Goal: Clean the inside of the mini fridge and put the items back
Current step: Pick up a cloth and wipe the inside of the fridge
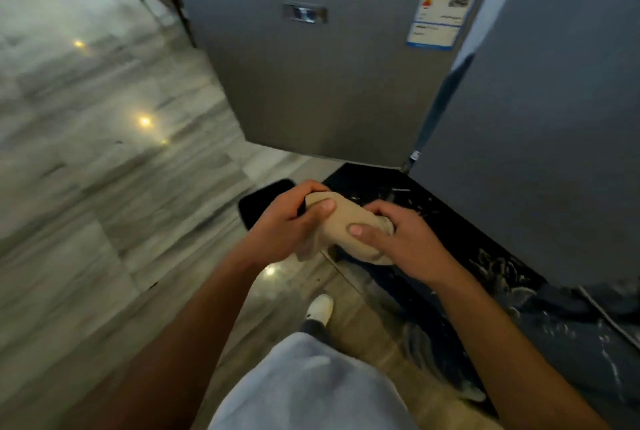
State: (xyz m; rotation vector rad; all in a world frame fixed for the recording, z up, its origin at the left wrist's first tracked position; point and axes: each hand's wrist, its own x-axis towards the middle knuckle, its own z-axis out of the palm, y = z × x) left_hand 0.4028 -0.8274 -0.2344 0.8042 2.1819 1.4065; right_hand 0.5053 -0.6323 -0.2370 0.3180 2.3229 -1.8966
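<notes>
I have both hands, left [284, 218] and right [398, 239], clamped on a rolled cloth [346, 225] before the fridge [311, 83]; wringing here risks drips on the slick floor [104, 170].

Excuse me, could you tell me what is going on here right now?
A person stands at a grey mini fridge whose door looks closed, holding a beige cloth with both hands: the left hand and the right hand each have a grip on it. A dark mat lies on the floor below.
</notes>
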